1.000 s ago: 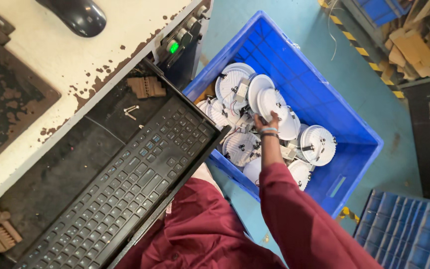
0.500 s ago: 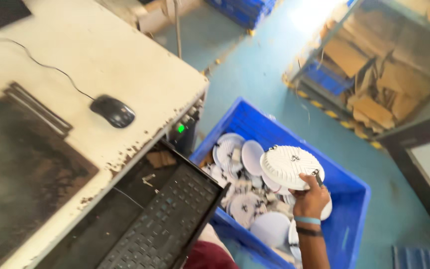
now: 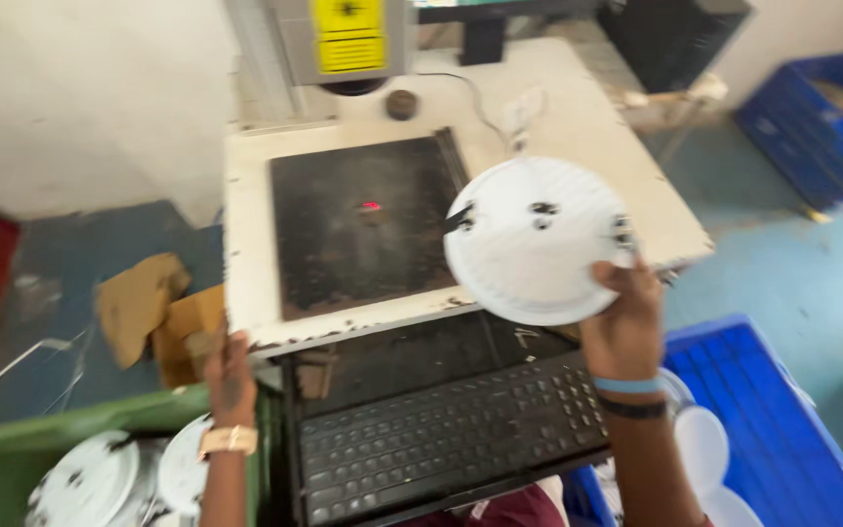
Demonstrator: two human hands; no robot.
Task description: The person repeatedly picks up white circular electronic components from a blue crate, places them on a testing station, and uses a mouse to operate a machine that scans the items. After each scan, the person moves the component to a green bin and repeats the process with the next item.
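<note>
Right hand pinches white round disc by its near-right rim, held above tabletop | left hand rests at tabletop's near-left edge, grip unclear | advice: keep disc level, centre it over dark plate by red dot, fingers clear.

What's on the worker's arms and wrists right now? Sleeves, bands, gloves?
No gloves; both forearms show bare, with no sleeve on them. The left hand has a pale, gold-toned watch at the wrist. The right hand has a light blue band and a thin dark band below it.
</note>
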